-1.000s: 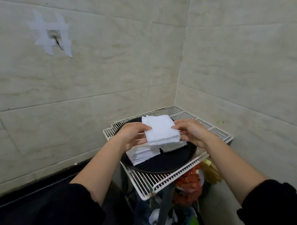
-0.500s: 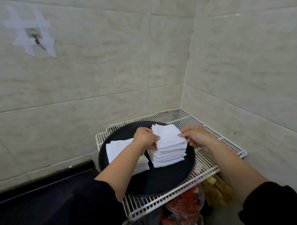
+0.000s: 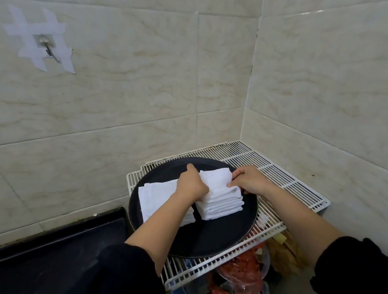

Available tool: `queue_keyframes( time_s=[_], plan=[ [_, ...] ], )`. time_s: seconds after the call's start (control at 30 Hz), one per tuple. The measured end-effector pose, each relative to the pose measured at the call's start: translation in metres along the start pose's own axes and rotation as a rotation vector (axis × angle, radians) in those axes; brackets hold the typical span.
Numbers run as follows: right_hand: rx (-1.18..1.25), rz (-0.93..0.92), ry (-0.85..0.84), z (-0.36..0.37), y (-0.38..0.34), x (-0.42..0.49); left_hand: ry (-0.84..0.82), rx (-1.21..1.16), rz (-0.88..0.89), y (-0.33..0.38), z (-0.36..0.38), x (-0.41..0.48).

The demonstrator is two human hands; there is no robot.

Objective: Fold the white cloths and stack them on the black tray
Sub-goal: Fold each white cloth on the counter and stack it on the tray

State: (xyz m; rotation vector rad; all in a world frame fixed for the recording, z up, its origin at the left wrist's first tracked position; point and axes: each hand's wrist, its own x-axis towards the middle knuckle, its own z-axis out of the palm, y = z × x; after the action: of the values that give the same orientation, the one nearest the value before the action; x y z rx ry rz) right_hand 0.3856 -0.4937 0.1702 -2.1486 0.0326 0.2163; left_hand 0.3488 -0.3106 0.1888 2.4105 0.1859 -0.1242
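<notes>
A round black tray [image 3: 216,236] lies on a white wire rack [image 3: 277,172] in the tiled corner. Two stacks of folded white cloths sit on it: a left stack [image 3: 156,197], partly hidden by my left forearm, and a right stack [image 3: 221,202]. My left hand [image 3: 191,184] presses against the left side of the right stack's top cloth. On that cloth's right edge, my right hand [image 3: 248,181] pinches with its fingertips. The top cloth rests on the stack.
Tiled walls close in behind and to the right. A black counter [image 3: 58,250] runs at lower left. Under the rack are red and orange plastic bags [image 3: 243,272]. A taped hook [image 3: 47,48] is on the wall at upper left.
The folded cloth that both hands held above the tray has come down onto the right stack. The view has shifted, so the left stack now shows beside it.
</notes>
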Motion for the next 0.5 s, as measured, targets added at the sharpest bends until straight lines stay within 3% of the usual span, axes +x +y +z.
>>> queue_keyframes(
  time_s=[0.13, 0.27, 0.5],
  plan=[
    [-0.091, -0.078, 0.135, 0.003, -0.012, 0.001, 0.060, 0.190, 0.094, -0.001, -0.003, -0.004],
    [-0.211, -0.290, 0.287, 0.015, -0.036, -0.003, 0.179, 0.110, 0.169, -0.008, -0.020, -0.008],
    [-0.250, -0.518, 0.170, 0.082, -0.087, -0.017, 0.493, 0.013, 0.108, -0.063, -0.068, -0.031]
  ],
)
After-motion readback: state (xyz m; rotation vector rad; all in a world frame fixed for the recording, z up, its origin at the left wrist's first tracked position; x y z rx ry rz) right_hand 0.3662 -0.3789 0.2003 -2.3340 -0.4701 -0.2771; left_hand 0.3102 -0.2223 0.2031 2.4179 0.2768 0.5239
